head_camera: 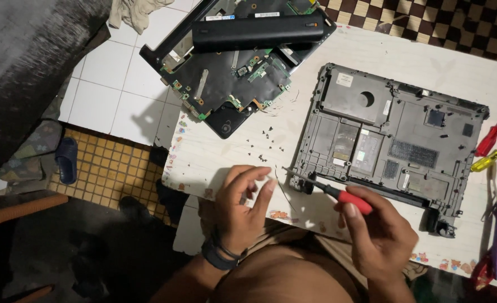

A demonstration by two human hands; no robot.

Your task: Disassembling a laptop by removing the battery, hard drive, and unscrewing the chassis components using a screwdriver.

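The left hand curls its fingers loosely, whether around anything cannot be told. The right hand grips a red-handled screwdriver, tip at the laptop base on the white worktop. Beyond lie loose screws and a circuit board.

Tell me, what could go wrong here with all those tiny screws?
The loose screws lie scattered on the table near its edge, so a nudge from the left hand might send some to the floor. The circuit board juts over the table edge and could perhaps tip off. The screwdriver in the right hand might slip and scratch the laptop case.
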